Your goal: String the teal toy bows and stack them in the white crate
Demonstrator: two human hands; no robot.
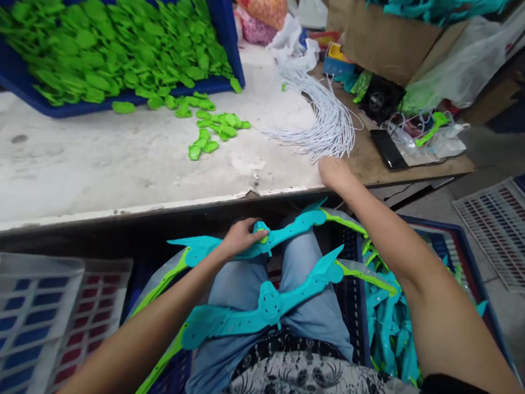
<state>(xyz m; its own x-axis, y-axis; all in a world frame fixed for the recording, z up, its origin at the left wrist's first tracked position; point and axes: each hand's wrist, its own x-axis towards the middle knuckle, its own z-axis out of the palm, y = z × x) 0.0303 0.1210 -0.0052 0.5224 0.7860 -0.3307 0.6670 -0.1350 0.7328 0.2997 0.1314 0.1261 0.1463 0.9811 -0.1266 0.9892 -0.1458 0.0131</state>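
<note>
Across my thighs lie two turquoise toy bows with lime-green limbs. On the farther toy bow (294, 227), my left hand (241, 237) is closed around the middle, the thumb at a small green piece (262, 235). Nearer my body, the second toy bow (227, 322) rests with neither hand on it. At the table's front edge my right hand (334, 172) is closed at the near ends of a bundle of white cords (330, 120). Its fingertips are mostly hidden, but they appear to pinch cord ends.
A blue bin (234, 30) of green plastic pieces lies tipped on the white table (84, 167), some pieces spilled out. A black phone (388, 149) and a cardboard box (380, 38) are at the right. Beside my right leg stands a crate (473, 267) of turquoise parts; white baskets (33, 261) stand left.
</note>
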